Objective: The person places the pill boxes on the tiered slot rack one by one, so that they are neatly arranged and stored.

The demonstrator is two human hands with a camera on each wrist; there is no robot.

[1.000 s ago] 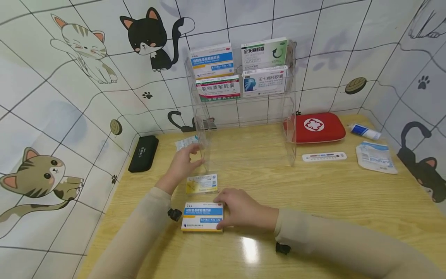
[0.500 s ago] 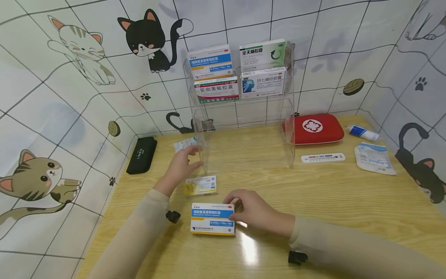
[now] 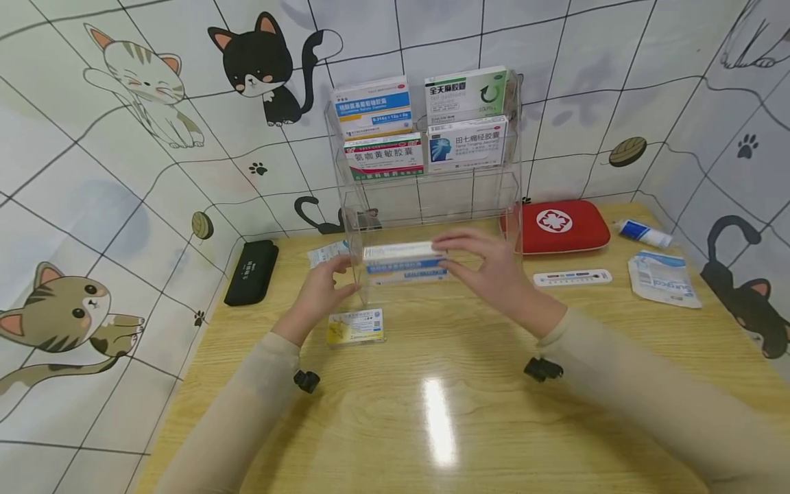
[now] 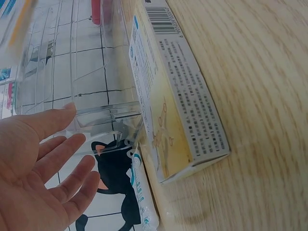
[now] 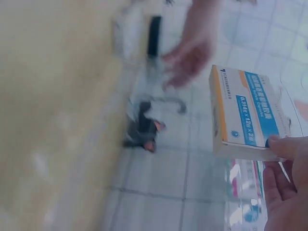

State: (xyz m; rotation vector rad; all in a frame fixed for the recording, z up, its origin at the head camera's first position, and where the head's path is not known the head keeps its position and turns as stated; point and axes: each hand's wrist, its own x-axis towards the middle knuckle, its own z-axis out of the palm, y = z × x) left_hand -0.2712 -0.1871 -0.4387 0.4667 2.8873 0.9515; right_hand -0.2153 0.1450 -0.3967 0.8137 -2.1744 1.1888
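Note:
My right hand pinches a white, blue and orange medicine box by its right end, thumb on the printed face. In the head view this box is held up before the lower part of the clear acrylic display rack, its top side tilted toward me. My left hand is at the rack's lower left side, fingers relaxed and thumb tip right at the clear edge in the left wrist view. A yellow and white medicine box lies on the table just below the left hand.
Upper rack tiers hold a blue and white box, a green box, a red and green box and a white box. Around it lie a black case, red first-aid case, thermometer card, tube and surgical packet.
My right hand has lifted the blue and white medicine box off the front of the table and carried it forward to the rack, tipping it. The left hand has stayed at the rack's side.

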